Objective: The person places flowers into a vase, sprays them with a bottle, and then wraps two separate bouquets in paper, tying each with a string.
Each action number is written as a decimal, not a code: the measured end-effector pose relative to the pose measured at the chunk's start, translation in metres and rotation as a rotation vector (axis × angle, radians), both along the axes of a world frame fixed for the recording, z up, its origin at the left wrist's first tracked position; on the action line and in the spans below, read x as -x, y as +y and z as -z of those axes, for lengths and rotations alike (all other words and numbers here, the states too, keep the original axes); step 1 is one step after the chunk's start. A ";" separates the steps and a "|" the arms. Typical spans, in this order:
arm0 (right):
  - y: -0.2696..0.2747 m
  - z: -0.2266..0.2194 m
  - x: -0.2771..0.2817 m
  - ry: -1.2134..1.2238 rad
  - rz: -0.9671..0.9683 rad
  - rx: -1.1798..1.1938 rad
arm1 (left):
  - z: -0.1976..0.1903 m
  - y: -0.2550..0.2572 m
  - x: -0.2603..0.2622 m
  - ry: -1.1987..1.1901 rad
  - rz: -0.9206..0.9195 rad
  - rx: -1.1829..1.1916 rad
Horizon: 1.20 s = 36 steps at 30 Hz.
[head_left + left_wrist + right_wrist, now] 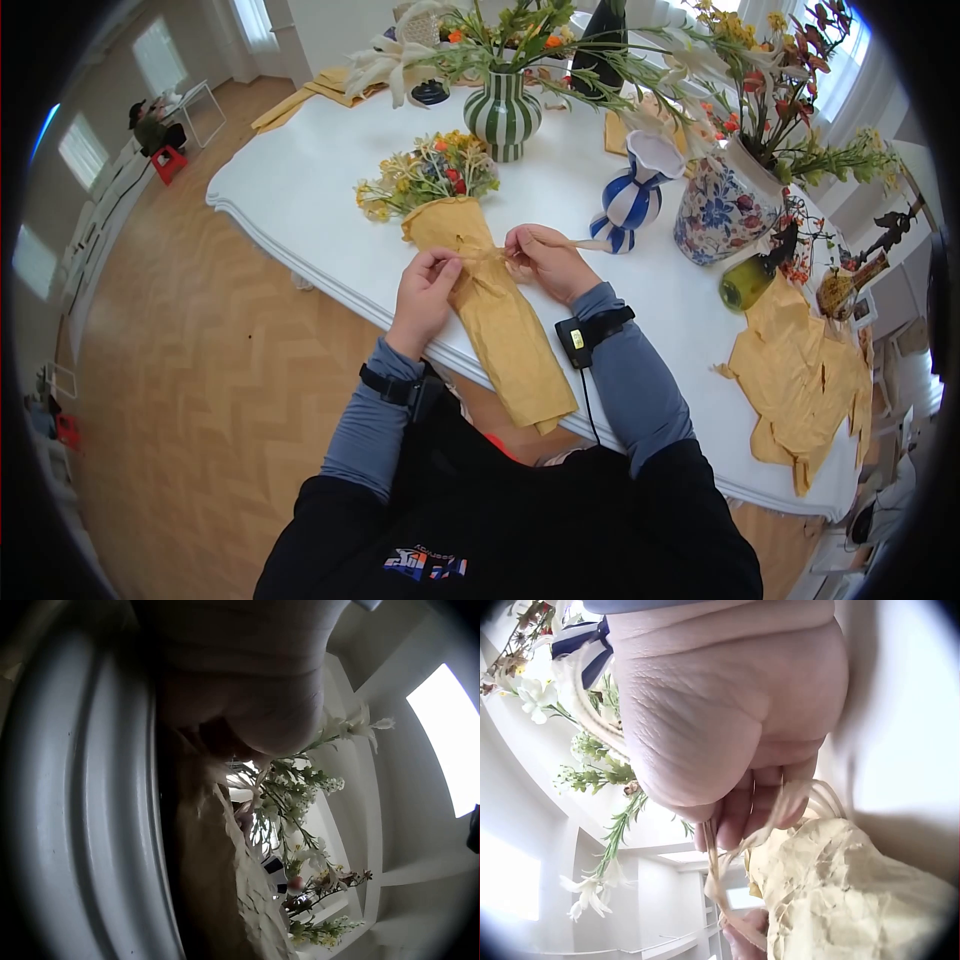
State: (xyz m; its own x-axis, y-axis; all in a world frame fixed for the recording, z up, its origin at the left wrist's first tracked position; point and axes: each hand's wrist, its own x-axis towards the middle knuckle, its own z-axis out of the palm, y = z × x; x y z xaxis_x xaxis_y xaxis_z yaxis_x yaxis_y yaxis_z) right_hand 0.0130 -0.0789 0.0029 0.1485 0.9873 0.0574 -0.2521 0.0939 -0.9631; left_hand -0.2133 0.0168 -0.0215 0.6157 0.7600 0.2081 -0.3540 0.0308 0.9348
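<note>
A bouquet of small yellow, red and blue flowers [440, 172] lies on the white table, its stems wrapped in crinkled tan paper [515, 345]. The wrap's lower end hangs over the near edge. Around its gathered middle runs a thin pale ribbon [714, 881]. My left hand [425, 298] is at the left side of the wrap, pinching the ribbon between thumb and forefinger. On the other side my right hand [552, 264] pinches the ribbon too, its fingers curled, with a loose tail [592, 245] sticking out to the right. Loops of it show below the right fingers in the right wrist view.
Beyond the bouquet stands a green-striped vase [503, 115] of flowers. To the right are a blue-and-white striped vase [632, 195], a floral-patterned vase [722, 205] and a green bottle [746, 284]. Torn tan paper [800, 375] lies at the table's right end. A person [155, 128] sits far left.
</note>
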 end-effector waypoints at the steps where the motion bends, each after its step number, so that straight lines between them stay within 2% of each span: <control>1: 0.002 0.004 -0.004 -0.001 0.000 -0.001 | 0.002 0.003 0.001 -0.001 0.000 -0.001; 3: 0.005 0.009 -0.008 0.036 0.079 -0.073 | -0.003 0.005 0.000 -0.218 0.023 0.099; 4: 0.007 0.011 -0.010 0.036 0.080 -0.074 | -0.004 0.005 -0.001 -0.219 0.024 0.098; 6: 0.010 0.013 -0.012 0.136 0.121 -0.027 | -0.035 -0.009 -0.003 -0.366 -0.026 0.312; 9: 0.009 0.009 -0.011 0.166 0.134 -0.022 | -0.029 -0.003 0.005 -0.405 0.043 0.411; 10: 0.009 0.007 -0.010 0.166 0.135 -0.022 | -0.024 0.000 0.006 -0.405 0.043 0.412; 12: 0.007 -0.001 -0.005 0.190 0.205 0.033 | -0.016 0.005 0.006 -0.504 0.179 0.329; 16: 0.002 -0.014 -0.004 0.275 0.195 0.055 | -0.013 0.005 0.006 -0.427 0.155 0.340; 21: 0.003 -0.009 -0.010 0.375 0.126 -0.016 | -0.010 0.000 0.003 -0.260 0.089 0.216; 24: 0.002 -0.010 -0.009 0.349 0.183 0.011 | -0.013 -0.004 0.002 -0.244 0.017 0.211; 28: 0.004 -0.004 -0.014 0.381 0.160 -0.020 | -0.007 -0.002 0.002 -0.253 0.022 0.178; 31: 0.001 -0.013 -0.009 0.311 0.211 0.038 | -0.010 -0.004 0.002 -0.191 -0.020 0.171; 33: -0.001 -0.019 0.000 0.051 0.206 0.105 | -0.011 -0.004 0.003 -0.155 -0.003 0.149; 34: 0.001 -0.022 0.004 0.050 0.206 0.102 | -0.011 -0.004 0.002 -0.157 -0.004 0.146; 36: 0.005 -0.025 0.013 -0.589 0.278 -0.095 | -0.010 -0.006 -0.002 -0.109 -0.065 0.119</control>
State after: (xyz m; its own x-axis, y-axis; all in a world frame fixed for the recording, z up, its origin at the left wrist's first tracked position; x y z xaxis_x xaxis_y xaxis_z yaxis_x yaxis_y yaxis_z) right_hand 0.0001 -0.0735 0.0274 0.3142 0.9032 0.2924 0.3607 0.1713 -0.9168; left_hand -0.2115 0.0110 -0.0114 0.5431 0.8208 0.1772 -0.4582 0.1128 0.8817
